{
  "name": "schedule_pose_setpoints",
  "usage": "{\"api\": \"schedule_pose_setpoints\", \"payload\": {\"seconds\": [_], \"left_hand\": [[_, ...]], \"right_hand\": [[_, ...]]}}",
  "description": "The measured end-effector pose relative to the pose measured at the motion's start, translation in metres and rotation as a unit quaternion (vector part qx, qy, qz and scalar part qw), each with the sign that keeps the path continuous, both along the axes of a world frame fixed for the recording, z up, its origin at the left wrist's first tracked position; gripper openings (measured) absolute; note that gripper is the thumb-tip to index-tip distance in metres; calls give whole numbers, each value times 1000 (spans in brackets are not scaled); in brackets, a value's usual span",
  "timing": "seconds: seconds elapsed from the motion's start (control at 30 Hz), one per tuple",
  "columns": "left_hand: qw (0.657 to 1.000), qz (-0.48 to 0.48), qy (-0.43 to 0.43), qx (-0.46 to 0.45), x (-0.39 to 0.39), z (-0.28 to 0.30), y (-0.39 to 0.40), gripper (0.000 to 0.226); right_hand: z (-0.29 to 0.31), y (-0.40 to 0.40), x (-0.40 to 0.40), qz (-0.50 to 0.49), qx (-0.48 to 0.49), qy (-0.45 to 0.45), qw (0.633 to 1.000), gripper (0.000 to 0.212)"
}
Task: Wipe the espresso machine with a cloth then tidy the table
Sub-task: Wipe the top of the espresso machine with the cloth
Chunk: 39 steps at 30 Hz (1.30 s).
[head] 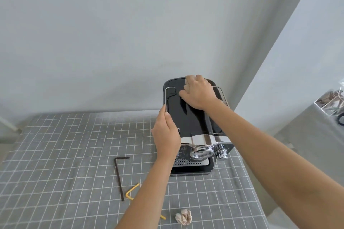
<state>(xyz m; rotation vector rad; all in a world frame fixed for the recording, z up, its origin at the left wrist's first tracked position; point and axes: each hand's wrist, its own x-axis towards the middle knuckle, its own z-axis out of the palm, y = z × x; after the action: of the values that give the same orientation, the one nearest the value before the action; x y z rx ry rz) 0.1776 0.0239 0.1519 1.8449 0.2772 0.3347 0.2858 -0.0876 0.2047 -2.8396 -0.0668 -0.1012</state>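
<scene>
A black and chrome espresso machine (188, 117) stands on the grey checked tablecloth (65, 154), near the wall. My left hand (166, 134) grips the chrome rail on the machine's left side. My right hand (199, 92) lies flat on the far part of the machine's black top, pressing down a pale cloth (188, 80); only a small edge of it shows past my fingers.
A dark hex key (119, 176) and a bent yellow straw (131, 190) lie on the tablecloth left of my left forearm. A crumpled paper ball (184, 219) sits near the front edge. At the right, a grey stand holds a clear box (329, 101).
</scene>
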Motion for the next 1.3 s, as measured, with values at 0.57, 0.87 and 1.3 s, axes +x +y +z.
{"api": "schedule_pose_setpoints", "payload": {"seconds": [0.57,0.87,1.3], "left_hand": [[1000,-8,-1,4,-8,12,-3,43],[999,-35,-1,-27,-26,7,9,49],[991,-89,-103,4,-146,-6,-1,42]], "right_hand": [[-3,-17,-185,79,-62,-92,991,33],[13,-83,-262,-145,335,-1,931,18],[7,-87,-279,-198,340,-121,912,24]]}}
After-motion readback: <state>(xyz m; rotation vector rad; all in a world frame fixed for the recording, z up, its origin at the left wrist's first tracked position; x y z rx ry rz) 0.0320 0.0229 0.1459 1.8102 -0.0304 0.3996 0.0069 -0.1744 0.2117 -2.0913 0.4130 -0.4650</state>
